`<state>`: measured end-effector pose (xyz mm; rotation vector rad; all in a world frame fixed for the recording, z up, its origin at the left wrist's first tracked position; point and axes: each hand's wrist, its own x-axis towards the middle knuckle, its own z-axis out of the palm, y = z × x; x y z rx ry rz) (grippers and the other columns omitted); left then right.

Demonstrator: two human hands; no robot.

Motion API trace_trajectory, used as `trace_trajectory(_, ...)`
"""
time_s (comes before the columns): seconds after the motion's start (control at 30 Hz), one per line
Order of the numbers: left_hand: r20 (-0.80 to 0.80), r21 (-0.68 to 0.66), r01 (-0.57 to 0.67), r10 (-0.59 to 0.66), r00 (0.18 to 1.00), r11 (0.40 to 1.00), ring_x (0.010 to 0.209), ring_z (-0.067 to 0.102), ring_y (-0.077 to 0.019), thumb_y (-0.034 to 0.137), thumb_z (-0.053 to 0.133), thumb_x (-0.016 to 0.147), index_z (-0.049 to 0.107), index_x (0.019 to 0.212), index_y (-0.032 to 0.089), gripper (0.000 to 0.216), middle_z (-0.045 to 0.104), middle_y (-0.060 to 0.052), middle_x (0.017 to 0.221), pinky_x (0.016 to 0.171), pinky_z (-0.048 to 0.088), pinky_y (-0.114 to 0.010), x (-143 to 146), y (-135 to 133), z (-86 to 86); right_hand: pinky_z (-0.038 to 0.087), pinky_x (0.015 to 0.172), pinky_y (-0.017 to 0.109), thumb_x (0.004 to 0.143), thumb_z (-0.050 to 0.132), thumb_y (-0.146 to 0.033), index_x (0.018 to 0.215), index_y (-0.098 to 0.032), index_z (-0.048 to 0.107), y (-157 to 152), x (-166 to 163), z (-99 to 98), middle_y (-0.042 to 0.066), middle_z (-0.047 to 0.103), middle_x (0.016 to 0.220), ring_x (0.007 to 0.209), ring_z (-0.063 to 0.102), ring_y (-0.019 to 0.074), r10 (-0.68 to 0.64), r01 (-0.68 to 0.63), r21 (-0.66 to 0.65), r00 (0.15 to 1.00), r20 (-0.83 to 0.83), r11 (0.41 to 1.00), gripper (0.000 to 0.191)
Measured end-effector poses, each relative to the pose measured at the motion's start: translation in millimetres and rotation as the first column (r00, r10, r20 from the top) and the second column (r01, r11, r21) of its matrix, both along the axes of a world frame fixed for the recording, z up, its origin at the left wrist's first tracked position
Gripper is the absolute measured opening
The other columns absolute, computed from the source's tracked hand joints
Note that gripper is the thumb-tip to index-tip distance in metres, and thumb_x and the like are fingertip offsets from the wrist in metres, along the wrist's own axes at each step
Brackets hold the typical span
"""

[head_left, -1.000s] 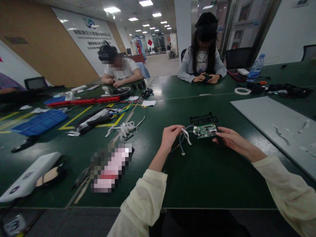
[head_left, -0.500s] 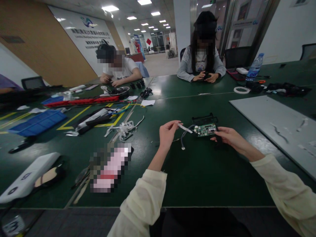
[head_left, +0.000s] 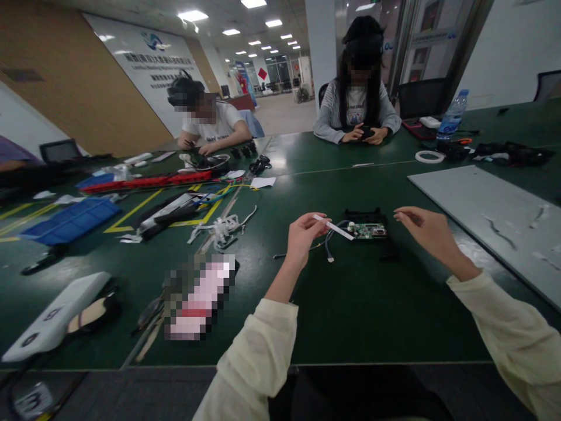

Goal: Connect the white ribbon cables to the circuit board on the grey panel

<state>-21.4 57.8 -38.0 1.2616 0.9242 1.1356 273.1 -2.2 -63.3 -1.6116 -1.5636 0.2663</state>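
My left hand [head_left: 302, 237] pinches one end of a short white flat ribbon strip [head_left: 336, 227], which sticks out to the right above the table. A small green circuit board [head_left: 367, 230] with blue-grey wires [head_left: 328, 244] lies on the dark green table, in front of a black plastic frame [head_left: 363, 213]. My right hand [head_left: 423, 229] hovers just right of the board, fingers curled together, holding nothing that I can see and apart from the board.
Two people sit across the table [head_left: 350, 304], each handling small parts. A grey panel [head_left: 486, 210] lies at right. White cable scraps [head_left: 219, 227], a blue tray [head_left: 70, 219], red strip [head_left: 149, 180], water bottle [head_left: 451, 123] and tape roll [head_left: 430, 156] lie about.
My right hand let go of the circuit board and lifted up to the right; the board now lies on the table. My left hand raised the white strip, now straightened out.
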Motion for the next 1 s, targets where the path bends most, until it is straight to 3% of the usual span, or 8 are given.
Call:
trace_trajectory(0.13, 0.006, -0.014, 0.028, -0.028, 1.000, 1.000, 0.076, 0.068, -0.0145, 0.032, 0.074, 0.071, 0.068, 0.094, 0.016, 0.029, 0.073, -0.008, 0.090, 0.077, 0.053, -0.031, 1.2, -2.3, 1.7, 0.053, 0.082, 0.034, 0.086, 0.053, -0.048, 0.115, -0.023, 0.065, 5.7, -41.3, 16.0, 0.006, 0.069, 0.110, 0.099, 0.065, 0.0200, 0.292, -0.351, -0.088, 0.875, -0.386, 0.932, 0.040)
trace_trajectory(0.27, -0.004, 0.013, 0.037, -0.037, 0.999, 0.999, 0.076, 0.067, -0.0144, 0.032, 0.073, 0.072, 0.068, 0.093, 0.015, 0.027, 0.073, -0.007, 0.088, 0.077, 0.053, -0.030, 1.5, -2.9, 0.1, 0.053, 0.075, 0.030, 0.082, 0.059, -0.048, 0.108, -0.021, 0.068, 11.6, -92.7, 30.9, 0.007, 0.070, 0.104, 0.091, 0.066, 0.0174, 0.379, -0.561, -0.238, 0.760, -0.528, 0.793, 0.039)
trace_trajectory(0.33, -0.026, 0.036, 0.031, -0.030, 0.999, 0.999, 0.076, 0.068, -0.0153, 0.032, 0.073, 0.072, 0.068, 0.091, 0.015, 0.026, 0.073, -0.007, 0.087, 0.076, 0.053, -0.030, 1.4, -2.7, -0.9, 0.052, 0.065, 0.025, 0.082, 0.060, -0.046, 0.100, -0.018, 0.070, 11.9, -111.2, 32.4, 0.007, 0.072, 0.092, 0.081, 0.067, 0.0155, 0.337, -0.561, -0.281, 0.751, -0.567, 0.779, 0.035)
trace_trajectory(0.47, -0.088, 0.092, 0.015, -0.007, 0.996, 0.996, 0.078, 0.068, -0.0181, 0.032, 0.072, 0.072, 0.069, 0.086, 0.014, 0.023, 0.073, -0.007, 0.084, 0.075, 0.053, -0.032, 2.1, -3.2, -1.3, 0.044, 0.050, 0.019, 0.080, 0.064, -0.040, 0.087, -0.015, 0.070, 10.8, -124.3, 21.6, 0.005, 0.069, 0.073, 0.062, 0.064, 0.0111, 0.248, -0.490, -0.254, 0.745, -0.620, 0.834, 0.027)
trace_trajectory(0.67, -0.130, 0.137, 0.001, 0.017, 0.991, 0.991, 0.081, 0.069, -0.0190, 0.033, 0.069, 0.075, 0.070, 0.085, 0.014, 0.022, 0.073, -0.009, 0.086, 0.075, 0.053, -0.031, 4.6, -2.4, -3.7, 0.040, 0.048, 0.019, 0.075, 0.067, -0.039, 0.082, -0.015, 0.070, 9.2, -119.0, 14.3, 0.002, 0.066, 0.069, 0.055, 0.057, 0.0076, 0.251, -0.500, -0.184, 0.678, -0.691, 0.846, 0.025)
trace_trajectory(0.77, -0.114, 0.136, -0.106, 0.122, 0.986, 0.985, 0.080, 0.068, -0.0181, 0.033, 0.061, 0.081, 0.067, 0.091, 0.014, 0.022, 0.073, -0.009, 0.090, 0.070, 0.053, -0.029, 2.0, 2.1, -9.1, 0.037, 0.048, 0.017, 0.075, 0.068, -0.037, 0.082, -0.016, 0.070, 4.9, -122.5, 21.8, -0.001, 0.063, 0.066, 0.052, 0.052, 0.0053, 0.260, -0.521, -0.125, 0.603, -0.754, 0.844, 0.022)
trace_trajectory(0.9, -0.215, 0.274, -0.225, 0.288, 0.933, 0.935, 0.078, 0.068, -0.0166, 0.027, 0.053, 0.086, 0.063, 0.094, 0.016, 0.017, 0.071, -0.007, 0.091, 0.068, 0.052, -0.027, 3.3, 5.6, -17.9, 0.038, 0.051, 0.017, 0.077, 0.068, -0.037, 0.082, -0.019, 0.069, -4.6, -136.4, 28.5, -0.003, 0.060, 0.063, 0.053, 0.050, 0.0046, 0.319, -0.613, 0.004, 0.407, -0.856, 0.790, 0.019)
trace_trajectory(1.0, -0.268, 0.356, -0.132, 0.237, 0.934, 0.925, 0.083, 0.067, -0.0164, 0.025, 0.053, 0.086, 0.062, 0.095, 0.016, 0.016, 0.070, -0.008, 0.093, 0.075, 0.052, -0.029, 12.5, 2.1, -22.1, 0.039, 0.051, 0.018, 0.077, 0.067, -0.041, 0.077, -0.019, 0.067, -11.0, -149.7, 24.8, -0.003, 0.059, 0.061, 0.054, 0.052, 0.0059, 0.342, -0.689, -0.043, 0.412, -0.844, 0.724, 0.022)
